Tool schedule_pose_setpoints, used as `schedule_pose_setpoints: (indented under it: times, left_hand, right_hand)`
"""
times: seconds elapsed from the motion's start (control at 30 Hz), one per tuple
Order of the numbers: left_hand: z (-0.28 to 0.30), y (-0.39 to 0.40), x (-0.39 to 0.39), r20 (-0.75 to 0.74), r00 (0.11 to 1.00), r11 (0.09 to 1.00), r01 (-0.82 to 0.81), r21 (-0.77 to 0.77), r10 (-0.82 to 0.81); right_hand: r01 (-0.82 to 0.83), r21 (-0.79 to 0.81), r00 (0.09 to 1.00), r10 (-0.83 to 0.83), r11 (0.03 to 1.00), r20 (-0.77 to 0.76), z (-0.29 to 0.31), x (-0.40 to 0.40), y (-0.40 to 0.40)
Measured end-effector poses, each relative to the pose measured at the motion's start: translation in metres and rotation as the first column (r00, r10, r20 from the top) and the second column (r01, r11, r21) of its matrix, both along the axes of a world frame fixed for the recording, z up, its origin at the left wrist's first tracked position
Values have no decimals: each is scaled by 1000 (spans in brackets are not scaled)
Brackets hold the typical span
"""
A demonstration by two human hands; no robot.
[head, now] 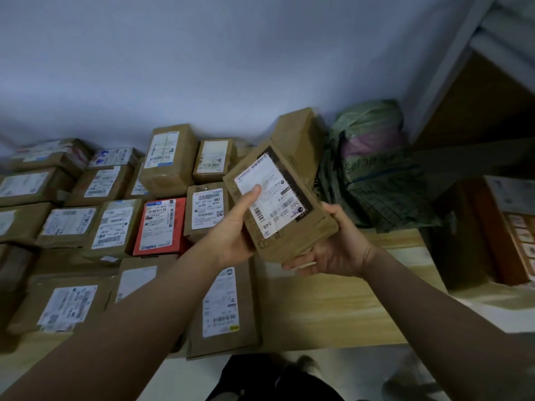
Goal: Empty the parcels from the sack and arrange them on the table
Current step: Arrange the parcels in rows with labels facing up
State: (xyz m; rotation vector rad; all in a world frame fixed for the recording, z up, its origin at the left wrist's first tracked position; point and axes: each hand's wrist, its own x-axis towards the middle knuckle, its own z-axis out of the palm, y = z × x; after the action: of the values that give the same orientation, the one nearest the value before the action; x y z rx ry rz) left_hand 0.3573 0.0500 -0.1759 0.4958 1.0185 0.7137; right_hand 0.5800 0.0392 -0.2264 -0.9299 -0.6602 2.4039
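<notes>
Both hands hold a flat rectangular kraft-paper parcel [285, 202] tilted above the tabletop [333, 308], toward its far right corner. The left hand [231, 235] has its grip on the near-left side, thumb pressing the white label; the right hand [333, 250] cups the lower end. The label reads "502 303-00 048". The long axis runs far-left to near-right. A green woven sack [373, 169] sits at the far right edge.

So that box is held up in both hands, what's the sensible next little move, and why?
Probably lower the brown parcel onto the bare wooden table just right of the rows. The left hand and right hand hold it in the air, label up, and the other parcels already fill the left side.
</notes>
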Motion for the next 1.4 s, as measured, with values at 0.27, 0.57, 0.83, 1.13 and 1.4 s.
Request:
schedule_pose_setpoints:
  times: [0.27, 0.57, 0.83, 1.13, 1.4]
  left_hand:
    - [-20, -27, 13, -317, 947, 997, 31, -73, -53]
    - [-40, -17, -2, -679, 714, 984, -84, 159, 171]
    - [-35, 45, -21, -723, 672, 965, 51, 257, 157]
    - [-44, 176, 33, -827, 562, 933, 284, 220, 24]
    - [-67, 201, 53, -869, 476, 880, 344, 326, 135]
  right_hand:
    - [-65, 167, 929, -1, 984, 370, -1, 18, -23]
    - [-155, 89, 776, 65, 984, 628, -31, 10, -33]
    - [201, 497, 473, -528, 844, 705, -5, -31, 55]
    - [286, 506, 408, -581, 814, 704, 6, -60, 138]
    - [437, 449, 392, -615, 779, 684, -11, -51, 135]
